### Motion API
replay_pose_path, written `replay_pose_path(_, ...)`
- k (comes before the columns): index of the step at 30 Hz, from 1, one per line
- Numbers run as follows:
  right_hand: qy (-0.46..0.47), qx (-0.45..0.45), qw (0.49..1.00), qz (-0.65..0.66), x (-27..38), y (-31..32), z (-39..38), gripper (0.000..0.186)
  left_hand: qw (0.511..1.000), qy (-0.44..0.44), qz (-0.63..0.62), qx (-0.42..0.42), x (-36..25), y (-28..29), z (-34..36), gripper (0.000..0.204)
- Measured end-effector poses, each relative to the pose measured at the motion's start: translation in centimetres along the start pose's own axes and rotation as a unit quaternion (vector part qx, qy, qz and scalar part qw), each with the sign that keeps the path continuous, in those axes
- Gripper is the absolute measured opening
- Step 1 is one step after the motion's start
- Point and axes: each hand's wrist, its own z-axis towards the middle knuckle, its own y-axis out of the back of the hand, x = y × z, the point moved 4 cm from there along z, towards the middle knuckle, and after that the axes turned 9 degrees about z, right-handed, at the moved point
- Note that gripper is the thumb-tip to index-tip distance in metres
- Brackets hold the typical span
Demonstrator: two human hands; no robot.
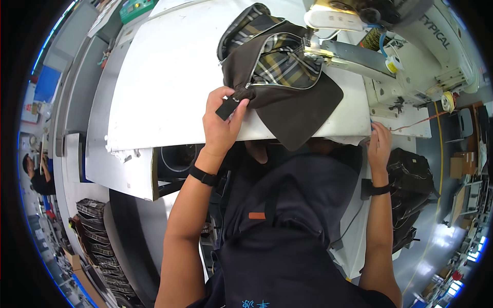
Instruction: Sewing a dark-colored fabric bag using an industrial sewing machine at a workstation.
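Observation:
A dark brown fabric bag (303,110) lies on the white worktable with its zipper undone. Its plaid lining (285,59) shows through the opening. The bag's far right side reaches the arm of a sewing machine (354,56). My left hand (223,118) is closed at the bag's near left corner, pinching a short black tab (227,108) between thumb and fingers. At the table's right front edge, my right hand (379,141) has its fingers curled together. A bit of blue shows at its fingertips; what it holds is too small to make out.
The white worktable (154,92) extends to the left of the bag. Dark bags (411,177) are piled right of my right forearm. Folded plaid-lined pieces (100,241) are stacked at lower left. A green box (136,9) stands at the far left; another person (38,174) is beyond.

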Motion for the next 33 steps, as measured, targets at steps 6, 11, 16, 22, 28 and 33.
replay_pose_path(6,0.054,0.080,0.992,-0.086,-0.8,1.9,-0.2,0.025,0.998,-0.053,0.028,-0.019,-0.1,0.3,0.0,0.034)
replay_pose_path(11,0.027,0.118,0.989,-0.084,-1.7,2.7,-1.6,0.029,0.999,-0.046,0.018,-0.019,-0.5,0.2,0.0,0.031)
replay_pose_path(16,-0.223,0.041,0.970,0.089,-1.9,4.6,-5.5,0.023,1.000,-0.005,0.002,0.005,-0.3,0.2,0.0,0.030)
replay_pose_path(22,-0.413,0.010,0.806,0.424,5.4,3.4,-4.4,0.022,1.000,-0.012,-0.013,-0.001,-0.1,0.3,-0.1,0.031)
replay_pose_path(28,-0.076,0.126,0.954,0.261,16.7,-2.9,5.8,0.031,1.000,-0.021,0.016,-0.002,-0.1,0.1,0.0,0.031)
replay_pose_path(33,0.129,0.107,0.983,0.080,23.1,-5.4,11.7,0.024,1.000,-0.013,0.016,-0.006,-0.1,0.2,0.1,0.031)
